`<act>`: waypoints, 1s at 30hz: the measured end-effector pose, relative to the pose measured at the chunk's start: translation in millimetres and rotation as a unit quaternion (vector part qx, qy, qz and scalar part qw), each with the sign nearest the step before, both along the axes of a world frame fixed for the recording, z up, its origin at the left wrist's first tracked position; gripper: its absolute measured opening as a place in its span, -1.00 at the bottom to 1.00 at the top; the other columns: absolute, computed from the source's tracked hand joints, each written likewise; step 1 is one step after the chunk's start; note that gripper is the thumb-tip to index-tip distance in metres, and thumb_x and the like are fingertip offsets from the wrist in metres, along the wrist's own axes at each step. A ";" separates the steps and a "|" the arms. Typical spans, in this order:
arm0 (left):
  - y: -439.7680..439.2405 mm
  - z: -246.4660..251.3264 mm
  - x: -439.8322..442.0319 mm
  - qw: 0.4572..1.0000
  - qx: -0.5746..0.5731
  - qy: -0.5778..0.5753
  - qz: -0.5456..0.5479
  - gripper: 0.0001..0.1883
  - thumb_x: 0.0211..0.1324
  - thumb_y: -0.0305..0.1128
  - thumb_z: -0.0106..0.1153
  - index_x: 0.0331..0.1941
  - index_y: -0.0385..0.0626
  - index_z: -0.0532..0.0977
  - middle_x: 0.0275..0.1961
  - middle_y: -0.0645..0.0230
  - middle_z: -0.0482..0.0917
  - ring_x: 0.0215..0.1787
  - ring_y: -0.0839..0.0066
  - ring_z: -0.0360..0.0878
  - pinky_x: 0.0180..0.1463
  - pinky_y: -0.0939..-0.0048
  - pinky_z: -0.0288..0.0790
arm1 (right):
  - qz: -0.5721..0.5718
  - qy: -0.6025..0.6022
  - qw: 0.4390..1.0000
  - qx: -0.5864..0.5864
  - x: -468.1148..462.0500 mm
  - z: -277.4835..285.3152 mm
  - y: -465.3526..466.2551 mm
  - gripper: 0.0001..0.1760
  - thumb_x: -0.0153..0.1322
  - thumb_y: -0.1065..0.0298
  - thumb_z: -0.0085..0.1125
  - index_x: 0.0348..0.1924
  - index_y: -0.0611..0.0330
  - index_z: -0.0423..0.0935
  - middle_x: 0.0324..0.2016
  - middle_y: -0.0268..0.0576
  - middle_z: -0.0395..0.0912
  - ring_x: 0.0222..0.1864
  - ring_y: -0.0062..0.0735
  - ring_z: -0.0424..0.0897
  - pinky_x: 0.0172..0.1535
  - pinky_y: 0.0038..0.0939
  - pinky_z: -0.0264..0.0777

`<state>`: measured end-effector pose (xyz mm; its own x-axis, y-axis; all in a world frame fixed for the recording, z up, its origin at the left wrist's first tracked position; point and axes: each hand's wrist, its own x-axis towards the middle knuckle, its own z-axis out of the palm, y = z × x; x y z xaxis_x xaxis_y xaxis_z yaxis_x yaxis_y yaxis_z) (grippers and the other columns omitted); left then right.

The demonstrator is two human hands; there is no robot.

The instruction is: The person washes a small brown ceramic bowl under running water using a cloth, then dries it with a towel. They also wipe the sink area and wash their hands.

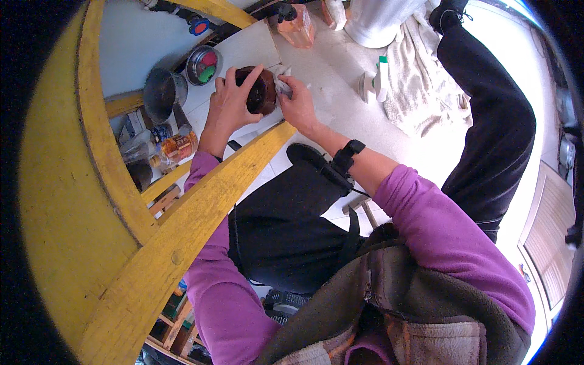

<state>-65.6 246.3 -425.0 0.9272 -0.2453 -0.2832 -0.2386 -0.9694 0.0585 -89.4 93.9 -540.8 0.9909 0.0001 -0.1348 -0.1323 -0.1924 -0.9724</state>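
Note:
My left hand (228, 105) grips a round dark brown pot (268, 93) by its rim, fingers spread over the opening. The pot is tilted, so its dark inside faces partly toward me. In my right hand (299, 105) is a crumpled whitish cloth or tissue (284, 84), pinched between thumb and fingers against the pot's outer right side. Both hands are beyond a yellow wooden bar (219, 187), and my left forearm passes partly behind it. Whether the pot rests on the surface below is hidden.
A steel bowl (201, 77) with red and green items and a metal pan (159, 96) lie left. Rightward are a white-and-green object (376, 84), a towel (419, 77) and a metal bucket (376, 25). An orange jug (296, 29) stands behind; a plastic bottle (175, 148) lies left.

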 end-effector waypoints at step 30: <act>-4.6 -4.5 -16.0 0.993 -0.050 -0.006 0.103 0.16 -0.37 -0.15 0.61 0.46 0.46 0.18 0.40 -0.08 0.13 0.39 -0.23 0.17 0.23 -0.14 0.44 | 0.094 -0.001 0.995 -0.036 25.3 -49.3 -21.2 -0.50 0.27 0.53 0.21 0.10 0.11 0.50 -0.07 0.16 0.55 0.01 0.25 0.52 0.10 -0.01 0.44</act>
